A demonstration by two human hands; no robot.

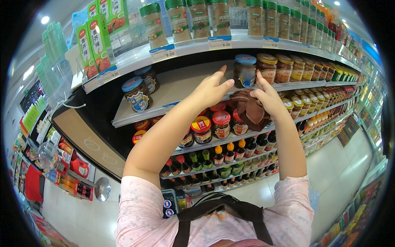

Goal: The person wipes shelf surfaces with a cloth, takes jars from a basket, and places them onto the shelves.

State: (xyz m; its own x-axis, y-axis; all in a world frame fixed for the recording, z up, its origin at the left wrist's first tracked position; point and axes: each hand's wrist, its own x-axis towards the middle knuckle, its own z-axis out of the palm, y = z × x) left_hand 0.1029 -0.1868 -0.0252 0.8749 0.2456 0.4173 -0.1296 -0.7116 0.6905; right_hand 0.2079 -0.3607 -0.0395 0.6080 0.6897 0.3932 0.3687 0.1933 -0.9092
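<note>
A glass jar with a blue lid (pixel 245 71) stands upright on the shelf, at the near end of a row of jars. To its left is my left hand (pixel 214 88), empty, with thumb and fingers apart; whether the thumb touches the glass I cannot tell. My right hand (pixel 268 98) grips a bunched brown cloth (pixel 250 111) that hangs over the shelf's front edge. Its raised index finger lies along the right side of the blue-lidded jar. Two more blue-lidded jars, the front one (pixel 138 94) in plain sight, stand at the shelf's left end.
Brown-sauce jars (pixel 267 66) line the same shelf to the right. Above, a shelf edge with price tags (pixel 219 43) carries green-capped spice bottles (pixel 197 18). Red-lidded jars (pixel 221 123) and sauce bottles (pixel 230 152) fill lower shelves. A crate (pixel 170 196) sits near my body.
</note>
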